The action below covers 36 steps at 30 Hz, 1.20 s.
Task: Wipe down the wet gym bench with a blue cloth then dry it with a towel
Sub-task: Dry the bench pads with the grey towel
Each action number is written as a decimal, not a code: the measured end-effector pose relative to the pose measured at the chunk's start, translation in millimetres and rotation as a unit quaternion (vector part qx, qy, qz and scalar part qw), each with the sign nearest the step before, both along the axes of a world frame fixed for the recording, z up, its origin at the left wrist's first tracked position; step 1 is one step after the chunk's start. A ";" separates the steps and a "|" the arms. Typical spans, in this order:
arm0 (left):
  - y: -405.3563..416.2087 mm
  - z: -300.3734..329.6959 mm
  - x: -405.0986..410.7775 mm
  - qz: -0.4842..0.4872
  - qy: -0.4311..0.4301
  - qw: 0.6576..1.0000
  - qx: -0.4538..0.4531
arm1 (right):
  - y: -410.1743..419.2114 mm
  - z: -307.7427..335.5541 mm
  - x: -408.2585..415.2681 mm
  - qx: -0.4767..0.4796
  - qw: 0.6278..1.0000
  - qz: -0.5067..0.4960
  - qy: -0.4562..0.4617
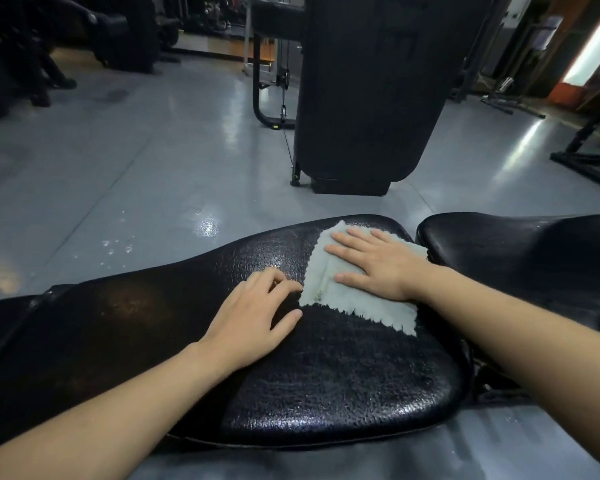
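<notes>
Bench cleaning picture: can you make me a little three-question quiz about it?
1. True or false: the right hand lies flat on the cloth.
2. Which does the left hand touch: A) the bench pad, B) the floor, C) a bottle?
3. Fill in: the cloth's near edge is cut in a ____ pattern.

Key: 1 true; 2 A; 3 zigzag.

The right hand point(371, 263) lies flat, fingers spread, on a pale cloth point(329, 289) spread over the black bench pad point(326, 375); the left hand point(253, 317) rests beside it — fingertips at the cloth's edge; grey floor point(136, 168) beyond.
</notes>
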<state>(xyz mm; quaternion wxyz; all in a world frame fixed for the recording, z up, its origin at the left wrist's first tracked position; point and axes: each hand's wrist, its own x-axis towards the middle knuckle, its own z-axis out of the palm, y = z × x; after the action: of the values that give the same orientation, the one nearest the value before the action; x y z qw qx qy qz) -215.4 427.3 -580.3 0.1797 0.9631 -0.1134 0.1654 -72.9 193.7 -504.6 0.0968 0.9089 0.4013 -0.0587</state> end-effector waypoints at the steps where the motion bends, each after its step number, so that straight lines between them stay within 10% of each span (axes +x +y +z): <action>1: -0.1 -1.4 0.2 0.000 0.001 1.000 0.001 | 1.7 0.7 10.0 0.001 1.000 -0.011 -0.003; 15: 1.9 -1.2 -4.6 -0.004 0.004 1.000 0.011 | -29.1 4.8 6.9 0.052 0.989 -0.137 -0.005; 36: 12.2 12.0 -14.4 -0.066 0.111 0.990 -0.047 | -53.4 -11.0 -142.3 -0.026 0.997 0.064 -0.037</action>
<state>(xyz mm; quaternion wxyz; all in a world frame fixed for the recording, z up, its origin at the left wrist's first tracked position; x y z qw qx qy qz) -229.8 439.5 -568.3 0.2468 0.9563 -0.1483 0.0502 -215.1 140.2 -515.6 0.1385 0.8803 0.4529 -0.0288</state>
